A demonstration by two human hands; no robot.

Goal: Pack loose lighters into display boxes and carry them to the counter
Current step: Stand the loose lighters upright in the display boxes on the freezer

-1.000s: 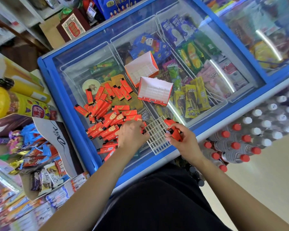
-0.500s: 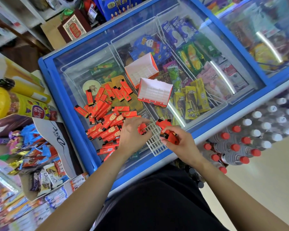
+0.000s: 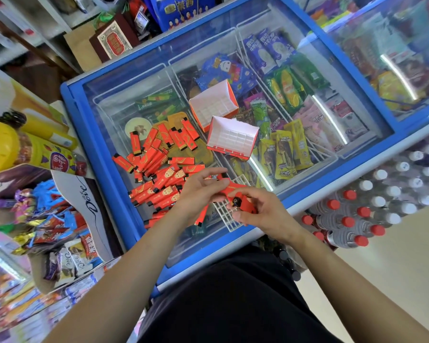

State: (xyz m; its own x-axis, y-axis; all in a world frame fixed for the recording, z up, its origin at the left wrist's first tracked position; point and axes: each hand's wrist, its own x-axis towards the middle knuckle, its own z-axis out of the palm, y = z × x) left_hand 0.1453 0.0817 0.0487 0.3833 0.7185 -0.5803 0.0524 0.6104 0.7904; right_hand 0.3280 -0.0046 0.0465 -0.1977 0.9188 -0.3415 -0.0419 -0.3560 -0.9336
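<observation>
hands: left hand [image 3: 198, 194] pinching lighter [image 3: 229, 187] between thumb and fingers, right hand [image 3: 263, 215] curled round bundle [image 3: 245, 205] above grid [image 3: 224, 215] | stock: pile [image 3: 156, 157] loose on freezer [image 3: 104, 154], boxes [image 3: 233, 138] empty just beyond | risk: likely fumble in handover, lighter skidding off slick glass to floor

bright indoor light, streaks of glare on freezer glass [image 3: 394, 78], blurred warped edges.

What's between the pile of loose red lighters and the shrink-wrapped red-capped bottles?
In the head view, a white plastic grid insert lies there on the freezer's glass lid, partly under the left hand and the right hand, which grips red lighters.
</observation>
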